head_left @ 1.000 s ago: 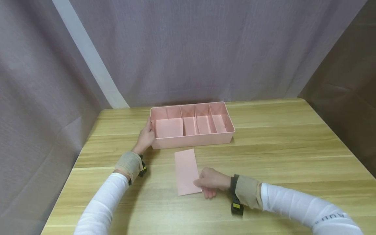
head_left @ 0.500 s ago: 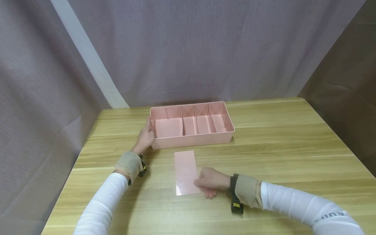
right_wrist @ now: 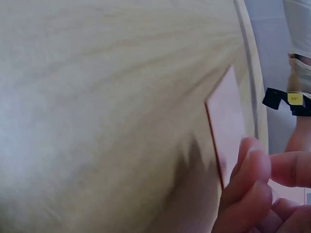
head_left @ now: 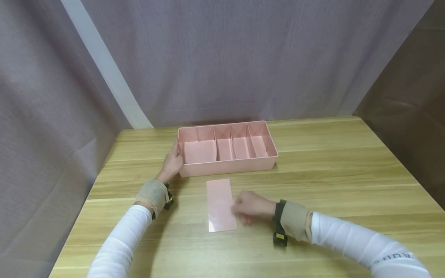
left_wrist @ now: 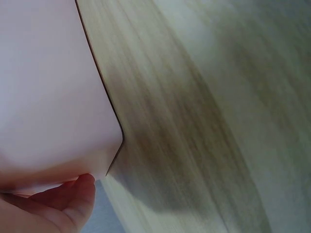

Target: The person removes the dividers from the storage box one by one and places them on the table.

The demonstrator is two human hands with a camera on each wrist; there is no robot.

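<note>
Over the last second the right hand [head_left: 251, 206] has crept up the right edge of the pink divider panel [head_left: 220, 204], fingers apparently pinching and tilting it on the bench [head_left: 347, 173] near the pink tray [head_left: 227, 166], whose left end the left hand [head_left: 172, 164] steadies.

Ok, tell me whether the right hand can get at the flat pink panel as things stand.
Probably yes: the right hand is already at the right edge of the pink panel, which lies flat on the table with nothing on it.
</note>
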